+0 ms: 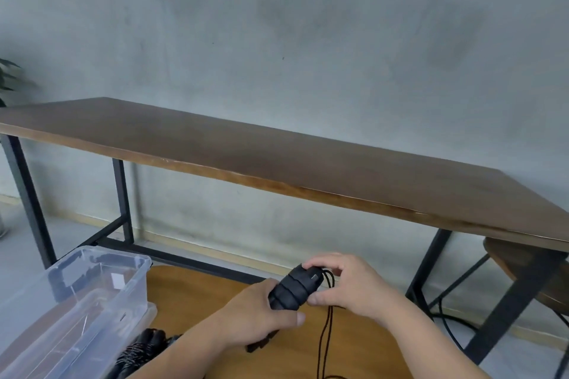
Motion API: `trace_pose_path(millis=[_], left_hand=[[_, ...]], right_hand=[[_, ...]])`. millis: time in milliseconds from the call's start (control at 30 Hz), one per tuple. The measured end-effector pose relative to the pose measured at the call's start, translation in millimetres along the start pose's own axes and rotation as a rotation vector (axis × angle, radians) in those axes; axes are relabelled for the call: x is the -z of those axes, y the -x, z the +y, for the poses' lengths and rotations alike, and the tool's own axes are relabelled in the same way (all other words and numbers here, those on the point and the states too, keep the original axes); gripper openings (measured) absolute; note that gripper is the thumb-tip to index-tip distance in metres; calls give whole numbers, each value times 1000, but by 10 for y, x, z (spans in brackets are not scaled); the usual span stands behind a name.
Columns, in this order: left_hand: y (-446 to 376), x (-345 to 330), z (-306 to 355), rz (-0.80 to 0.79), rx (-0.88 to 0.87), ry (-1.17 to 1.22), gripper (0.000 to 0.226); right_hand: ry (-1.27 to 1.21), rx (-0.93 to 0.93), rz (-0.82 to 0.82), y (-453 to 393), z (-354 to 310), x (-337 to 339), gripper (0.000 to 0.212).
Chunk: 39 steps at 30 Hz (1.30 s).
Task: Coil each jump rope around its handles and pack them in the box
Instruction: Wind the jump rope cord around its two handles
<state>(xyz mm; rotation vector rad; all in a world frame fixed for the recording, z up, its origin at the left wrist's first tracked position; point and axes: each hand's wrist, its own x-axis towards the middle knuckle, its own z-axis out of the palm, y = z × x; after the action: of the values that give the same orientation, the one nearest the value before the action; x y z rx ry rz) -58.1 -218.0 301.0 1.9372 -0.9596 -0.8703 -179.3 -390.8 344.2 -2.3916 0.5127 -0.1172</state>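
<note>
My left hand grips a pair of black jump rope handles held together, with several turns of black rope wound around them. My right hand pinches the top end of the bundle, thumb below and fingers above, where the rope leaves it. A loose length of the black rope hangs from there down to the bottom edge of the view. The clear plastic box stands at the lower left on a light wooden surface. More black rope gear lies beside the box, partly hidden by my left forearm.
A long dark wooden table on a black metal frame stands against the grey wall behind my hands. A round wooden stool is tucked under its right end. Plant leaves show at the far left.
</note>
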Motion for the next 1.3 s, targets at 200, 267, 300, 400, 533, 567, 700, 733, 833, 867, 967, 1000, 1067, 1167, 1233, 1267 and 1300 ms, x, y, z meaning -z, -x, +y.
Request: trace_pose_path(millis=[200, 267, 300, 400, 533, 567, 700, 733, 833, 867, 967, 1000, 1067, 1167, 1233, 1267, 1300], left_hand=[[42, 97, 15, -85, -25, 179, 57], [40, 106, 39, -115, 9, 325, 59], [34, 107, 57, -124, 16, 391, 61], [-13, 99, 143, -113, 1, 509, 63], [-149, 64, 244, -42, -19, 572, 70], [-181, 48, 252, -34, -24, 567, 75], [-266, -42, 242, -19, -21, 547, 72], [-285, -58, 238, -17, -13, 558, 65], [-335, -107, 236, -34, 11, 628, 54], [-350, -115, 233, -41, 17, 651, 52], [-383, -138, 219, -82, 36, 742, 53], [-398, -143, 210, -109, 41, 773, 58], [-438, -140, 192, -178, 54, 818, 68], [-485, -149, 161, -272, 80, 870, 70], [-505, -176, 151, -304, 96, 871, 67], [-515, -188, 150, -302, 97, 863, 66], [-532, -189, 147, -280, 98, 856, 63]], right_hand=[[-692, -111, 54, -5, 56, -121, 27], [-774, -193, 178, -46, 56, -204, 30], [-750, -236, 220, -68, 49, -248, 37], [-787, -309, 269, -98, 27, -406, 51], [-836, -348, 338, -78, -84, -582, 53], [-825, -349, 339, -78, -116, -613, 53], [-666, -363, 314, -92, -109, -653, 51], [-631, -360, 296, -86, -98, -654, 50], [-526, -337, 273, -67, -55, -658, 47], [-502, -332, 266, -63, -46, -658, 46], [-491, -334, 219, -30, -24, -632, 45], [-503, -337, 204, -15, -7, -623, 45], [-522, -344, 158, 6, 24, -608, 48], [-532, -346, 84, 34, 89, -565, 50], [-538, -334, 20, 69, 120, -535, 49], [-545, -334, -25, 96, 135, -531, 49], [-561, -340, -74, 131, 142, -530, 49]])
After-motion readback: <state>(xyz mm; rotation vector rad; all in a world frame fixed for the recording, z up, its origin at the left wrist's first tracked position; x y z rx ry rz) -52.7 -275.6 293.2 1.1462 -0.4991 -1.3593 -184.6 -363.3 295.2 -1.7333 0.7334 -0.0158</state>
